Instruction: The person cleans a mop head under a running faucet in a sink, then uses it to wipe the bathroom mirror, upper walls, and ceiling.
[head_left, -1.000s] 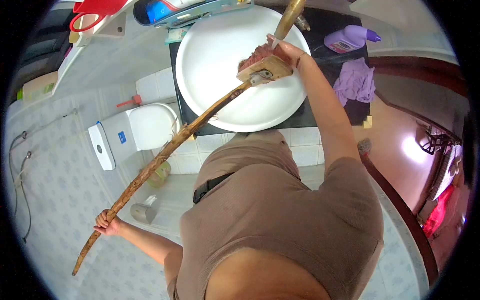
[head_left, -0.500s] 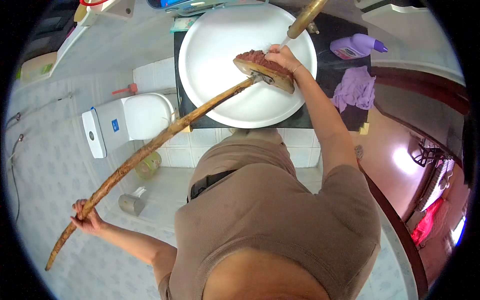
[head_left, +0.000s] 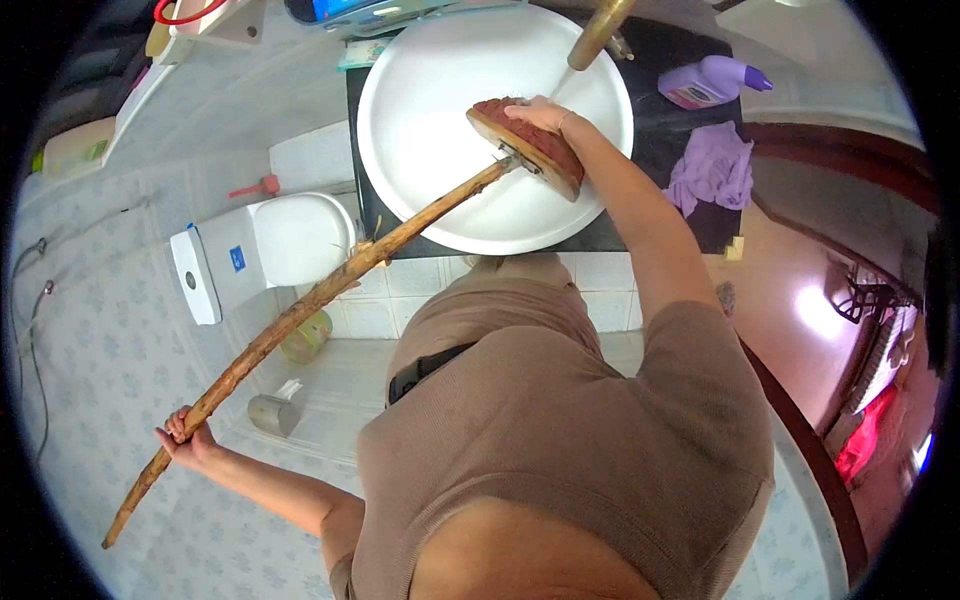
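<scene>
A long-handled floor brush (head_left: 330, 285) slants across the view, its handle a rough, bark-marked wooden stick. My left hand (head_left: 190, 440) is wrapped round the lower part of the stick. Over the white basin (head_left: 430, 120), the brush's wooden head is tilted on its side, its reddish-brown bristly face turned up toward the faucet. My right hand (head_left: 540, 115) rests on those bristles with its fingers stretched out. A thin stream of water falls from the brass-coloured faucet (head_left: 600, 35) beside that hand. A metal bracket joins stick and head.
A purple bottle (head_left: 705, 82) and a crumpled purple cloth (head_left: 712, 170) are on the black counter (head_left: 655, 150) right of the basin. To the left stand a white toilet (head_left: 300, 235) and a red-handled item (head_left: 258, 187). A green-tinted container (head_left: 306, 338) sits below.
My right hand has slid left over the bristles, its fingers straightening. The brush head has tipped slightly, and my left hand has shifted a little right and down with the stick.
</scene>
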